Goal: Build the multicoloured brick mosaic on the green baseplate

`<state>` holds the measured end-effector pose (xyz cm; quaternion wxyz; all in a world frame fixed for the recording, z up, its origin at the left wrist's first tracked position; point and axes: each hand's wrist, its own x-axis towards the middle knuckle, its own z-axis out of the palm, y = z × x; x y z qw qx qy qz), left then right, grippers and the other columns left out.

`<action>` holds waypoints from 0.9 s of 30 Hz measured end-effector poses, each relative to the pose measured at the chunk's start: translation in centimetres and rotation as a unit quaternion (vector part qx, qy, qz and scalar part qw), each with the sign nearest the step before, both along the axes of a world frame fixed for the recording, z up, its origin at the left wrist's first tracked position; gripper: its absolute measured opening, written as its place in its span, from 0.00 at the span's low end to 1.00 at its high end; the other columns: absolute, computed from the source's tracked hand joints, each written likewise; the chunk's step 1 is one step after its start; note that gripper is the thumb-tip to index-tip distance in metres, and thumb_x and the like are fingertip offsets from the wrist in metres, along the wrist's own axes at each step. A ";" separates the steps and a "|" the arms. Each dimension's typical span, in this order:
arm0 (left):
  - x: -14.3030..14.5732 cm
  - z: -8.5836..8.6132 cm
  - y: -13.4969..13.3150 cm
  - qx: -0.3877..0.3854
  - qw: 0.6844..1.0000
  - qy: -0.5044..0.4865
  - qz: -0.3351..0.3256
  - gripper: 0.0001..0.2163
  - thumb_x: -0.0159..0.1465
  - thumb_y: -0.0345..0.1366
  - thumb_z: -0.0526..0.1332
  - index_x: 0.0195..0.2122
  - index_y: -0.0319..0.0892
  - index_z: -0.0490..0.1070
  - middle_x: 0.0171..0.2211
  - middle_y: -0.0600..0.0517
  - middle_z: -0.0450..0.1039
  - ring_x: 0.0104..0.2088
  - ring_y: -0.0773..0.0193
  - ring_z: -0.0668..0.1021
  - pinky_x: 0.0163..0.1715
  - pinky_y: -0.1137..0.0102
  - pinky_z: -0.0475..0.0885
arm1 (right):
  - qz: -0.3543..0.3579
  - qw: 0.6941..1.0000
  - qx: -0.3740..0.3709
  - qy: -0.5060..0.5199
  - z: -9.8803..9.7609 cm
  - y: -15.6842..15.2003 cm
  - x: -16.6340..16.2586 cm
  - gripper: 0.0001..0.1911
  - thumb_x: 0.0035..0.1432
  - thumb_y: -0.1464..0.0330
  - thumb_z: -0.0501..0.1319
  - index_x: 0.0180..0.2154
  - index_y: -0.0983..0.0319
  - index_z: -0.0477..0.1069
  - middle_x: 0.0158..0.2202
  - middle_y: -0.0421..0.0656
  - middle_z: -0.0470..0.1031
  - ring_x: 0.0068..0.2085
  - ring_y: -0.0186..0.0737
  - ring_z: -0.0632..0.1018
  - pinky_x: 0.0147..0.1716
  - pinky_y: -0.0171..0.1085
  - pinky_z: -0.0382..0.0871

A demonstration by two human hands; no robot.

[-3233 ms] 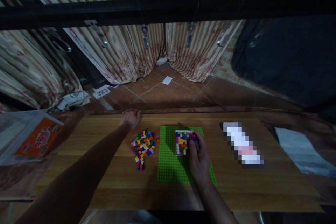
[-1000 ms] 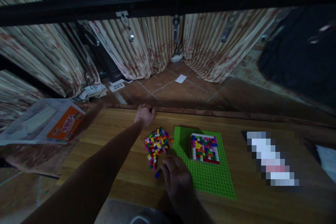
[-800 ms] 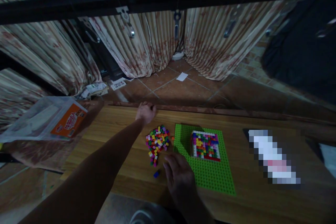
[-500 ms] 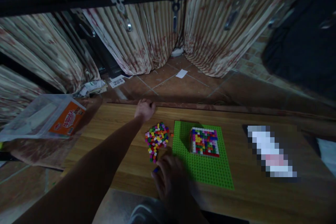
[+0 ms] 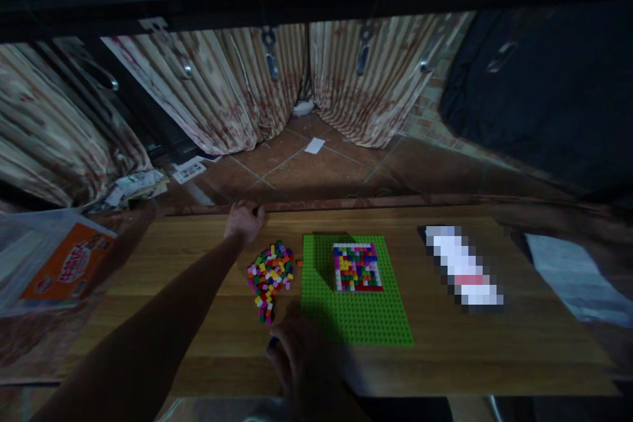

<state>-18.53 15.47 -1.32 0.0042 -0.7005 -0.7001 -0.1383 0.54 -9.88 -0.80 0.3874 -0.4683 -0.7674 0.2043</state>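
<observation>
My left hand (image 5: 243,220) lies at the far edge of the wooden table (image 5: 445,343), its fingers curled over the edge. My right hand (image 5: 301,362) is low near the front edge, fingers closed round a small blue brick (image 5: 271,341). Just beyond it lies a pile of small coloured bricks (image 5: 270,273). To the right of the pile is a green baseplate (image 5: 356,320), and on its far half sits a square mosaic of coloured bricks with a white border (image 5: 357,267).
A blurred-out white object (image 5: 462,267) lies right of the baseplate, and a pale sheet (image 5: 576,280) at the table's right end. A clear bag with an orange box (image 5: 62,264) sits at the left. Striped curtains and a tiled floor lie beyond.
My right hand left the mosaic, came down left to the front of the table and closed on the loose blue brick there. My left hand stayed on the far edge.
</observation>
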 end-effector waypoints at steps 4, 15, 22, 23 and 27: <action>0.1 0.0 0.0 0.003 1.000 0.016 -0.004 0.18 0.67 0.44 0.48 0.35 0.42 0.75 0.39 0.42 0.77 0.48 0.50 0.75 0.55 0.58 0.67 | -0.016 0.998 -0.031 0.061 0.6 -0.3 1.1 0.10 0.67 0.71 0.55 0.48 0.57 0.70 0.37 0.42 0.78 0.36 0.40 0.80 0.36 0.36 0.76; -0.1 0.1 -0.1 0.002 0.999 0.040 -0.019 0.20 0.67 0.44 0.45 0.36 0.40 0.75 0.41 0.41 0.78 0.49 0.50 0.75 0.56 0.58 0.66 | -0.054 0.981 -0.020 0.183 1.6 0.3 5.6 0.15 0.66 0.75 0.54 0.47 0.56 0.76 0.36 0.43 0.76 0.34 0.35 0.80 0.31 0.31 0.77; -0.2 0.2 -0.1 0.002 0.999 0.035 -0.025 0.20 0.66 0.45 0.46 0.37 0.40 0.75 0.41 0.39 0.77 0.48 0.48 0.75 0.54 0.57 0.67 | -0.195 0.970 -0.052 0.134 3.4 1.7 10.0 0.13 0.66 0.69 0.58 0.51 0.56 0.75 0.44 0.46 0.80 0.42 0.41 0.82 0.39 0.38 0.79; -0.2 0.2 -0.1 0.002 0.999 0.032 -0.025 0.20 0.66 0.45 0.46 0.36 0.40 0.75 0.41 0.40 0.77 0.48 0.48 0.75 0.54 0.57 0.67 | -0.218 0.965 -0.057 0.134 3.4 1.9 10.6 0.13 0.65 0.67 0.59 0.51 0.56 0.74 0.44 0.46 0.80 0.40 0.41 0.82 0.39 0.39 0.79; -0.2 0.3 -0.1 0.001 1.000 0.025 -0.018 0.19 0.66 0.45 0.46 0.36 0.41 0.75 0.41 0.39 0.77 0.48 0.46 0.75 0.53 0.54 0.67 | -0.256 0.955 -0.064 0.139 3.2 2.9 12.1 0.10 0.64 0.64 0.61 0.45 0.58 0.76 0.38 0.44 0.80 0.34 0.40 0.81 0.33 0.37 0.79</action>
